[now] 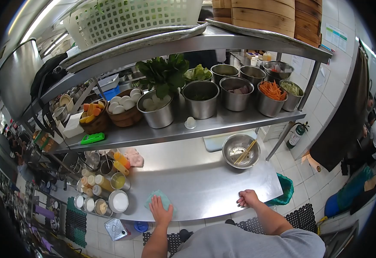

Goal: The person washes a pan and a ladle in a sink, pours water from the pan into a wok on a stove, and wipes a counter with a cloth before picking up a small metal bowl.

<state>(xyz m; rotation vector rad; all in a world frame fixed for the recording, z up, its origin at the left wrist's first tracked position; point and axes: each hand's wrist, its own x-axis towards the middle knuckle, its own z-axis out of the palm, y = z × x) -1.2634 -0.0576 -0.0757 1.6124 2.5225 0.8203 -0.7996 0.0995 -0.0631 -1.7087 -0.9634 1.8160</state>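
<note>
The left hand (160, 211) lies flat on a green cloth (167, 197) at the near edge of the steel worktop (196, 180). Its fingers are spread wide and press down on the cloth; they do not grip it. The right hand (248, 198) rests on the near edge further right, with its fingers curled in narrow and nothing visible in them.

Hazards, as judged from this layout:

1. Just left of the cloth stand open and lidded containers (110, 201), with squeeze bottles (121, 160) beyond them. A wide leftward stroke of the cloth could knock a container over or push it off the near edge.
2. The cloth lies at the very rim of the worktop. A pull toward the body could drag it, and any loose residue, onto the floor mat (256, 224).
3. A metal bowl (241, 150) holding chopsticks (244, 152) sits at the far right, well apart from both hands. The chopsticks lean on the rim, so a knock to the bowl could tip them out.
4. The shelf (175, 131) overhangs the far side, so a long reach risks striking it.
</note>
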